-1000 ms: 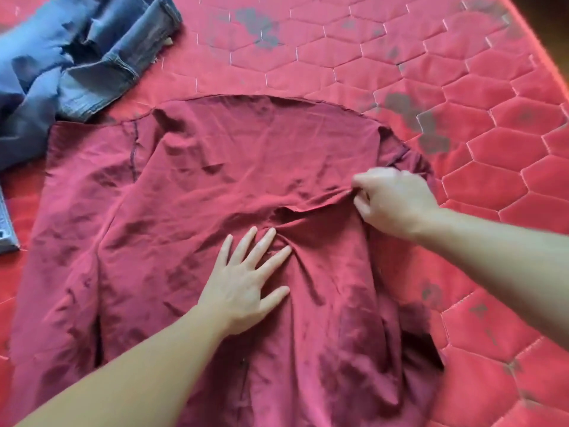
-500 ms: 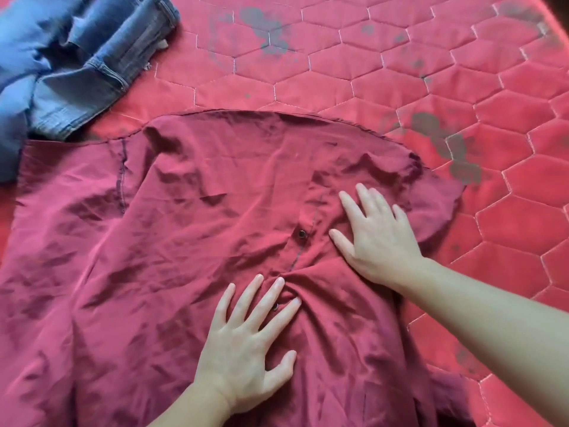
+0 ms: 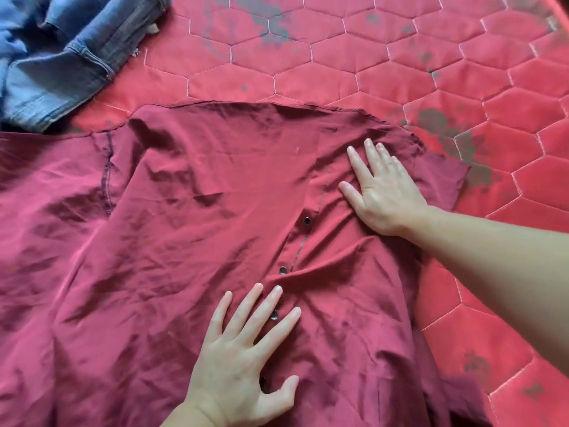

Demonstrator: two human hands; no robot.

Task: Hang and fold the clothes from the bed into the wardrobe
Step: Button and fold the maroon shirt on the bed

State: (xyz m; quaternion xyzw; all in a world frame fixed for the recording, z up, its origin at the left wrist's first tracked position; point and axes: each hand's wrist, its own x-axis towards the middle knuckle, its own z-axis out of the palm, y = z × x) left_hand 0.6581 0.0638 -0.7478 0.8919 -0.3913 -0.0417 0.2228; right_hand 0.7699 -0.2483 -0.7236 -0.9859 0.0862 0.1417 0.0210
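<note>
A dark red buttoned shirt (image 3: 191, 229) lies spread and creased over the bed, filling most of the view. Its button placket with dark snaps runs diagonally between my hands. My left hand (image 3: 243, 362) lies flat on the lower middle of the shirt, fingers straight and spread over the placket. My right hand (image 3: 381, 192) presses flat on the shirt's upper right part, fingers straight and pointing away from me. Neither hand holds any cloth.
Blue jeans (image 3: 58, 53) lie crumpled at the top left, just beyond the shirt's edge. The bed is covered by a red quilted mattress cover (image 3: 385, 72) with hexagon stitching and dark grey stains, bare along the top and right.
My right hand let go of the fold it pinched, flattened on the shirt and slid up toward the far right edge. The placket now lies open. My left hand stayed pressing.
</note>
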